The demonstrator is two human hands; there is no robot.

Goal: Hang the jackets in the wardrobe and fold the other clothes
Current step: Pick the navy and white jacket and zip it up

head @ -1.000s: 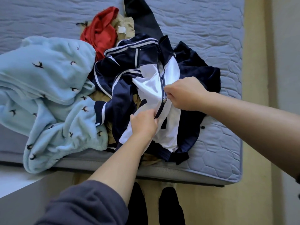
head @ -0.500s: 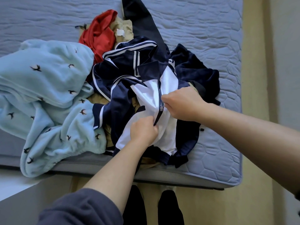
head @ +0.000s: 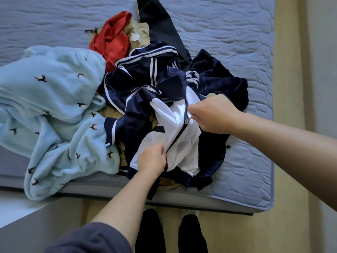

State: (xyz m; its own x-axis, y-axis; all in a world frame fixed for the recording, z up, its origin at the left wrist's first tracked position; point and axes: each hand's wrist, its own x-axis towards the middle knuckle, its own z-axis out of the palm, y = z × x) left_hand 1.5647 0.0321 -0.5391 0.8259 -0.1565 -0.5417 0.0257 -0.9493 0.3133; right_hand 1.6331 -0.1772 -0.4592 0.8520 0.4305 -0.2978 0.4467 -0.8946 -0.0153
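1. Head view: the right hand (head: 213,114) has its fingers curled and pinches the zip pull (head: 187,121) of the navy-and-white jacket (head: 182,143), about halfway up the zip.
2. The left hand (head: 152,157) grips the jacket's white front lower down, right beside the zip line, with its fingers bunched round the cloth. A dark grey sleeve (head: 91,238) covers that arm near the elbow.
3. The jacket lies crumpled at the near edge of the mattress (head: 237,52). Its white panels face up between the two hands, and its striped navy sleeves spread left and behind.
4. A dark navy plush garment (head: 218,77) lies under and to the right of the jacket, touching it.
5. Behind the jacket lie a red garment (head: 113,39), a tan garment (head: 140,31) with a white label, and a black garment (head: 160,21) that runs to the top edge.
6. To the left, a light blue fleece (head: 54,106) with small dark bird shapes touches the jacket's sleeve and hangs over the mattress edge.
7. Below that edge, two feet in dark socks (head: 149,232) stand on the yellowish floor (head: 288,125).
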